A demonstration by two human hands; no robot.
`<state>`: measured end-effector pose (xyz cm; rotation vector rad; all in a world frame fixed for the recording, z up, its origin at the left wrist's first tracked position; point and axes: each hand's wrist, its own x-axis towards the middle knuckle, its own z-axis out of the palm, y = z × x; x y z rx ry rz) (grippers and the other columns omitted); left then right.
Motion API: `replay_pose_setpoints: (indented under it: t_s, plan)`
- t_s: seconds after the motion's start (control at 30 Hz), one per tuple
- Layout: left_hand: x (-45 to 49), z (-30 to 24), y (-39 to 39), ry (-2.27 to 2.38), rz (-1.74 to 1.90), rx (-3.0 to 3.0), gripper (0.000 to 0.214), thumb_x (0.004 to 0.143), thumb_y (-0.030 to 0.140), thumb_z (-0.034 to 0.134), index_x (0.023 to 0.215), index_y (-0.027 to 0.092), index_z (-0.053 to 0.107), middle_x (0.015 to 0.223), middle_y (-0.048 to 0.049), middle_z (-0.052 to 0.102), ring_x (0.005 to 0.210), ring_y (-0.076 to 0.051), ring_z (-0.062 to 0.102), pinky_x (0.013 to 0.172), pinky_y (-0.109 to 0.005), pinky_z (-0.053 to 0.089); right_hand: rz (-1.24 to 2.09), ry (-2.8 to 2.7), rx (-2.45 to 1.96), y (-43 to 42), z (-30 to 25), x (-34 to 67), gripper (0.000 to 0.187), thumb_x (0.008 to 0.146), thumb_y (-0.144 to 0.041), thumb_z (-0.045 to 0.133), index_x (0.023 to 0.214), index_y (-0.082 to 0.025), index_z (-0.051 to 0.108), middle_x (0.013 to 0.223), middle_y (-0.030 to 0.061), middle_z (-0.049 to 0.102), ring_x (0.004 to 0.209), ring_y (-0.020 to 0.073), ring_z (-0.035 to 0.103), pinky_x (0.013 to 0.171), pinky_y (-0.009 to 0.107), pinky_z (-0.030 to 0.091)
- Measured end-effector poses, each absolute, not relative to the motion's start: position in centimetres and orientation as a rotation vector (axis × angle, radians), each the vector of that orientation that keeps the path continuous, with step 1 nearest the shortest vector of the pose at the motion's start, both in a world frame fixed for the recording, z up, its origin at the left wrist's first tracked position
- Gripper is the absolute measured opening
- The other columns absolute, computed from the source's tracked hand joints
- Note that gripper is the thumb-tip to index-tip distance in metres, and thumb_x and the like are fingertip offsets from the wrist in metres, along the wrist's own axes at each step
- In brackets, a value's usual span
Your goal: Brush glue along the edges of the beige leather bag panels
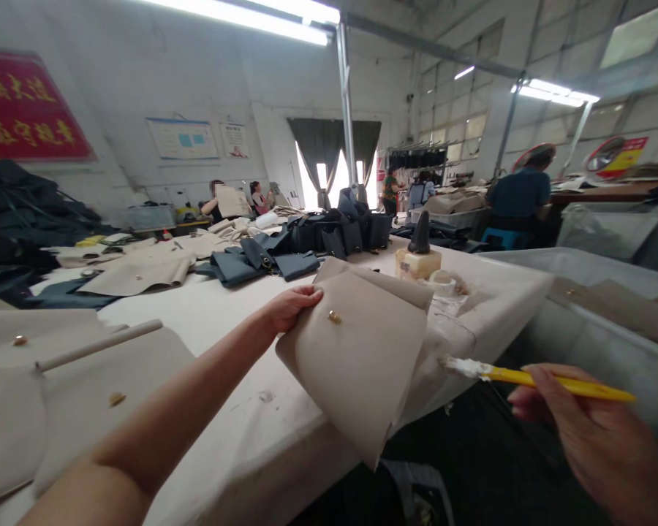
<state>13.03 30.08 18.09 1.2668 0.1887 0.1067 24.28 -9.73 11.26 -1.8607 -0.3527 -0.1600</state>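
Observation:
My left hand [292,310] pinches the upper left edge of a beige leather panel [362,351], which has a small gold clasp [334,317] near its top. The panel tilts over the table's front edge, its lower corner hanging past it. In my right hand [586,424] is a brush [531,378] with a yellow handle and white-caked bristles. The bristles are close to the panel's right edge; a small gap shows between them. Behind the panel stands a glue pot [417,261] with a dark cone on top, beside a small white roll [443,283].
More beige panels [110,409] with gold clasps lie on the left of the white table [197,321]. Dark blue leather pieces [263,259] are heaped across the back. A white bin [592,321] with beige pieces stands at the right. Several people work farther off.

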Motion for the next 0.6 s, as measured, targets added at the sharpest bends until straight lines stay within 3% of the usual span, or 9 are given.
replay_pose_setpoints:
  t_s: [0.33,0.43,0.6]
  plan:
    - [11.9,11.5,29.8,0.231,0.205,1.097,0.015,0.074,0.017,0.075,0.085,0.013,0.067,0.077,-0.0088,0.072,0.063,-0.020,0.069,0.065,-0.032,0.059,0.164,-0.690,-1.746,-4.5,11.3,22.4,0.053,0.074,-0.072,0.060,0.071,-0.020,0.063,0.055,0.0040,0.063,0.045,0.0198,0.061,0.043,0.028,0.054]
    - [12.4,9.7,29.7,0.240,0.180,1.077,0.016,0.073,0.020,0.077,0.084,0.013,0.067,0.075,-0.0086,0.072,0.060,-0.020,0.069,0.062,-0.031,0.059,0.116,-0.722,-1.775,-3.1,11.2,23.7,0.053,0.075,-0.072,0.059,0.064,-0.020,0.061,0.054,0.0039,0.063,0.044,0.0194,0.061,0.043,0.028,0.055]
    - [12.7,8.7,29.6,0.212,0.191,1.050,0.022,0.069,0.023,0.081,0.081,0.013,0.065,0.072,-0.0064,0.070,0.059,-0.020,0.068,0.060,-0.031,0.058,0.011,-0.674,-1.797,-1.3,11.6,27.2,0.058,0.070,-0.077,0.060,0.068,-0.019,0.063,0.055,0.0047,0.065,0.047,0.0204,0.063,0.047,0.029,0.056]
